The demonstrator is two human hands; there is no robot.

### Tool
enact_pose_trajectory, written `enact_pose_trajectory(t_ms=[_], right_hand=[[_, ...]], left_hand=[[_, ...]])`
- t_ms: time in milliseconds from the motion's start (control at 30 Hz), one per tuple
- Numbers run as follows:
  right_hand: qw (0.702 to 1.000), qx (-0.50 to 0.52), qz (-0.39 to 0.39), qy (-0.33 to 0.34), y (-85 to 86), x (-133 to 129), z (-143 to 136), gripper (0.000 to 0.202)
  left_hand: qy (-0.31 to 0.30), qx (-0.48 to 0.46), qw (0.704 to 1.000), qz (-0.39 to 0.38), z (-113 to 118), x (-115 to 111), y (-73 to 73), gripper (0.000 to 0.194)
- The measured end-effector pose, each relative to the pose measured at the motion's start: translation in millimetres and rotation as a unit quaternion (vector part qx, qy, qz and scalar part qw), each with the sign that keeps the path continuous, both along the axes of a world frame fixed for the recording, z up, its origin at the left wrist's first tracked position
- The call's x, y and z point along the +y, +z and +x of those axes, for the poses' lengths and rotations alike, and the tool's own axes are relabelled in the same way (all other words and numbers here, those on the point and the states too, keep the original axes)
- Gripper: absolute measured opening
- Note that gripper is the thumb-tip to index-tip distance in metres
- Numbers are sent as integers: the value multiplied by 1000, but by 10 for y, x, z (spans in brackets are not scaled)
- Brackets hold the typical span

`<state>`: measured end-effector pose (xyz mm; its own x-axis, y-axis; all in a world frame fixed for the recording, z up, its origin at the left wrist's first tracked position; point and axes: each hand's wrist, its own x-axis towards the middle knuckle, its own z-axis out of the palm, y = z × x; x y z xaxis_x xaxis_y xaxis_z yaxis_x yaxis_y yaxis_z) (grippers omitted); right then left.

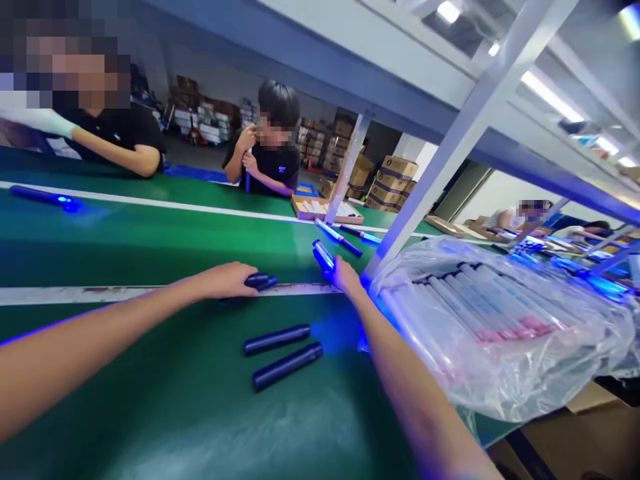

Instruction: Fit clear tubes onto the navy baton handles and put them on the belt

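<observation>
My left hand (234,279) is closed around dark cylindrical handles (261,281), seemingly two, above the white strip of the bench. Farther right, my right hand (346,275) grips glowing blue light sticks (324,255), whose lower parts the fingers hide; their exact number is unclear. Nearer to me, two dark tubes lie side by side on the green surface, an upper tube (277,340) and a lower tube (287,367), touching neither hand. Just beyond my right hand rests a lit stick with a dark handle (350,247).
A clear plastic bag of white tubes (480,300) with pink ends lies at right, beside a slanted metal post (430,160). One dark stick (40,195) shines blue at far left. Two people sit across the green belt (150,233), near an open cardboard box (305,213).
</observation>
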<state>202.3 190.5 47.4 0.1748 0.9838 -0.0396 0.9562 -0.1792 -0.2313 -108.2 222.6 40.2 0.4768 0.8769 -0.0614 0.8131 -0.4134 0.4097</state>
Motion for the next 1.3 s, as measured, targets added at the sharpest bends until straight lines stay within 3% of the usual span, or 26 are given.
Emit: enact_pose_trajectory(t_ms=[133, 267, 367, 467, 533, 633, 700, 833, 900, 967, 1067, 1100, 1133, 1167, 1233, 1300], right_hand=[[997, -39, -12, 58, -150, -899, 149, 31], [998, -63, -6, 29, -352, -1646, 278, 24], [998, -61, 8, -5, -430, -1965, 261, 33], [999, 12, 24, 19, -448, -2182, 52, 34], [996, 70, 22, 51, -445, -2242, -130, 30], [994, 92, 18, 61, -442, -2111, -274, 31], [994, 89, 24, 56, -447, -1882, -225, 34], [994, 92, 43, 43, -432, -1371, 76, 26], [993, 97, 56, 39, -393, -1256, 228, 18], [990, 107, 84, 41, -338, -1276, 338, 13], [972, 166, 161, 46, -225, -1432, 372, 21], [949, 245, 192, 48, -171, -1477, 342, 25], [907, 355, 218, 53, -105, -1505, 293, 29], [842, 482, 236, 60, -29, -1513, 227, 33], [672, 699, 233, 74, 140, -1475, 62, 37], [552, 801, 213, 88, 291, -1408, -113, 35]], left_hand=[[-54, -8, 997, -47, 349, -531, -83, 23], [-72, -4, 996, -48, 662, -771, -61, 26], [-76, -1, 995, -70, 759, -906, -13, 49], [-96, -4, 991, -92, 750, -1216, -6, 82], [-105, -5, 990, -95, 744, -1474, -33, 93], [-69, -10, 993, -97, 844, -1708, -95, 89], [-28, -18, 995, -94, 1016, -1673, -131, 89], [15, -45, 996, -78, 1440, -1303, -176, 85], [22, -71, 995, -70, 1542, -1161, -185, 81], [21, -110, 992, -55, 1500, -1137, -193, 75], [29, -175, 984, -21, 1233, -1311, -221, 58], [39, -204, 978, -31, 1132, -1407, -235, 54], [53, -241, 967, -59, 1045, -1510, -250, 52], [68, -284, 951, -100, 979, -1616, -266, 50], [82, -382, 902, -186, 918, -1811, -310, 43], [59, -458, 860, -218, 930, -1965, -369, 32]])
